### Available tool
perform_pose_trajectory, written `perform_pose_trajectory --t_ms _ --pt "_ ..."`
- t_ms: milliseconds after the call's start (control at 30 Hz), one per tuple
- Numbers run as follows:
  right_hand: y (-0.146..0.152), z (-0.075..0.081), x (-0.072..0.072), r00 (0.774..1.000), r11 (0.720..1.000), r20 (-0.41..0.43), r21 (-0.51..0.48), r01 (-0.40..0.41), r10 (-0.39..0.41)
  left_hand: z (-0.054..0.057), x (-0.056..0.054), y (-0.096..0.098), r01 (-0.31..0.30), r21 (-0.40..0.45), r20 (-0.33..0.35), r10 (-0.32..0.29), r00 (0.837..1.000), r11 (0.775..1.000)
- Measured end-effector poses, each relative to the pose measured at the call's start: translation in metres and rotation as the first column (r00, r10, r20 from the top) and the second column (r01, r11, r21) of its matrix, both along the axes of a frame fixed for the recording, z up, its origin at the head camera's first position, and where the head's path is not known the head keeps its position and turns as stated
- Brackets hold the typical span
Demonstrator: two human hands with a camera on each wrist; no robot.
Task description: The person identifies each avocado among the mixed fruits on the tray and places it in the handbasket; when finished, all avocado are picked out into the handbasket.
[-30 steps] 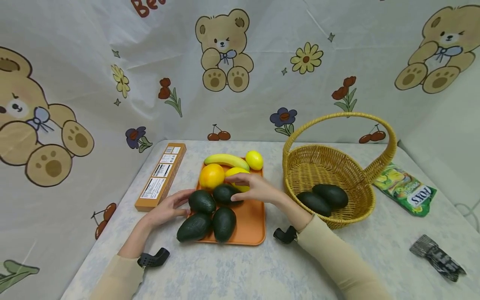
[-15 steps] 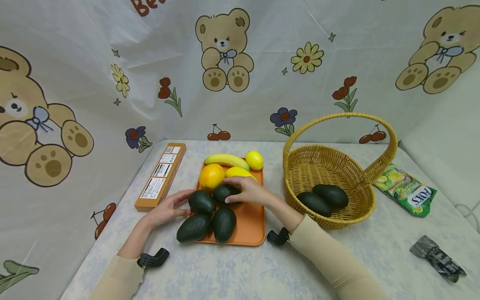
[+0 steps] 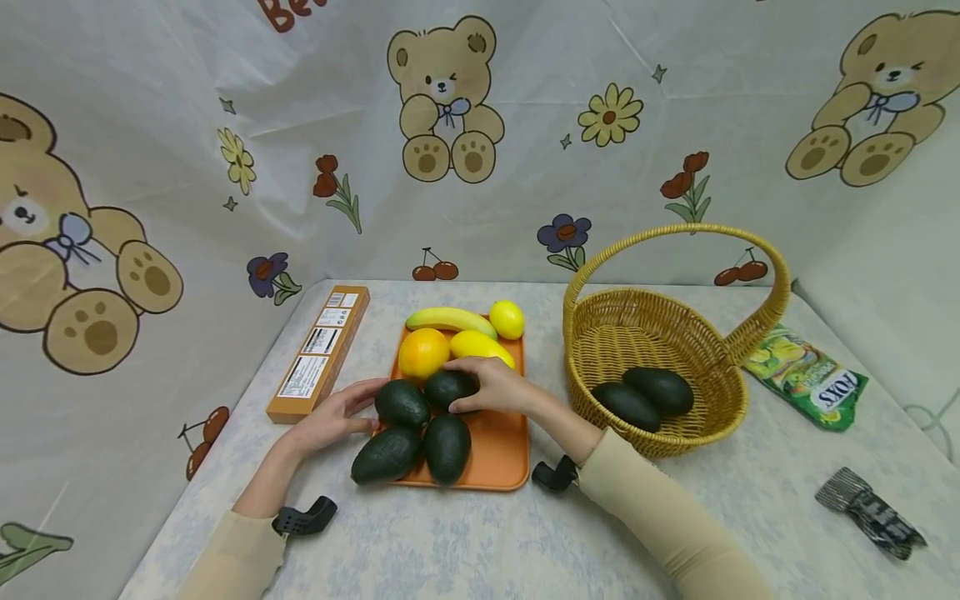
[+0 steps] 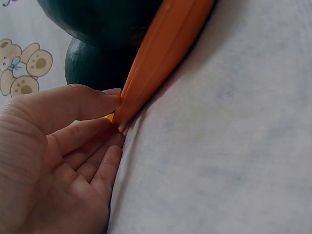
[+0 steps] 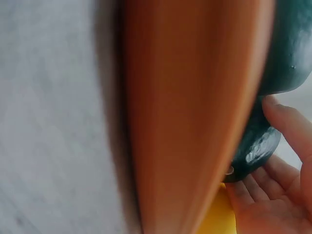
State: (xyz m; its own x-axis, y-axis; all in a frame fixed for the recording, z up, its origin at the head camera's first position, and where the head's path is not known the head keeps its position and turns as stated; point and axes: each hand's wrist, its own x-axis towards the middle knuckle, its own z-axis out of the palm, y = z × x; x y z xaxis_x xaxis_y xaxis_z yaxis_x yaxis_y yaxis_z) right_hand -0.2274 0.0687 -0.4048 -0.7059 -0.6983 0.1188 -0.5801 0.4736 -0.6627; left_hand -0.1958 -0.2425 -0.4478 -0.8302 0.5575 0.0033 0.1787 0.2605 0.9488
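My right hand [image 3: 491, 385] holds a dark green avocado [image 3: 447, 390] at the middle of the orange tray [image 3: 498, 450]. In the right wrist view the thumb and fingers lie on either side of that avocado [image 5: 261, 146]. At the tray's left edge is my left hand [image 3: 333, 417], beside another avocado [image 3: 402, 404]. The left wrist view shows its thumb and index fingertips touching the tray's side [image 4: 156, 53], apart from each other. Two more avocados, one at the front left [image 3: 386, 456] and one at the front middle [image 3: 447, 450], lie close by.
Behind the avocados lie an orange [image 3: 423, 353], a yellow mango-shaped fruit [image 3: 480, 343], a banana [image 3: 450, 319] and a lemon [image 3: 507, 320]. A handled wicker basket [image 3: 615, 346] holding two avocados stands right. Around it are a long box [image 3: 318, 354], a green packet [image 3: 810, 379] and a black wrapper [image 3: 870, 512].
My right hand has moved slightly left and down from beside the yellow fruit and closed round the middle avocado. The left hand stays at the tray's edge.
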Motion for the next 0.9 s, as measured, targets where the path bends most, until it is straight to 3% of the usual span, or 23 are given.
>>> perform_pose_trajectory --t_ms 133,300,600,900 --pt "0.0 0.004 0.002 1.0 1.0 -0.016 -0.008 0.006 -0.006 0.001 0.001 0.0 -0.002 -0.003 -0.002 0.002 1.0 1.0" --pt "0.002 0.018 0.006 1.0 0.996 0.029 -0.083 0.014 -0.012 0.001 0.001 0.0 -0.01 -0.015 -0.001 0.01 1.0 1.0" --pt "0.012 0.053 0.016 0.997 0.975 0.072 -0.22 0.022 -0.006 0.0 0.0 0.0 0.0 -0.007 -0.011 0.0 1.0 1.0" --pt "0.048 0.09 0.033 1.0 0.94 0.021 -0.342 -0.002 0.01 0.0 0.0 0.0 -0.005 -0.013 -0.009 0.005 1.0 1.0"
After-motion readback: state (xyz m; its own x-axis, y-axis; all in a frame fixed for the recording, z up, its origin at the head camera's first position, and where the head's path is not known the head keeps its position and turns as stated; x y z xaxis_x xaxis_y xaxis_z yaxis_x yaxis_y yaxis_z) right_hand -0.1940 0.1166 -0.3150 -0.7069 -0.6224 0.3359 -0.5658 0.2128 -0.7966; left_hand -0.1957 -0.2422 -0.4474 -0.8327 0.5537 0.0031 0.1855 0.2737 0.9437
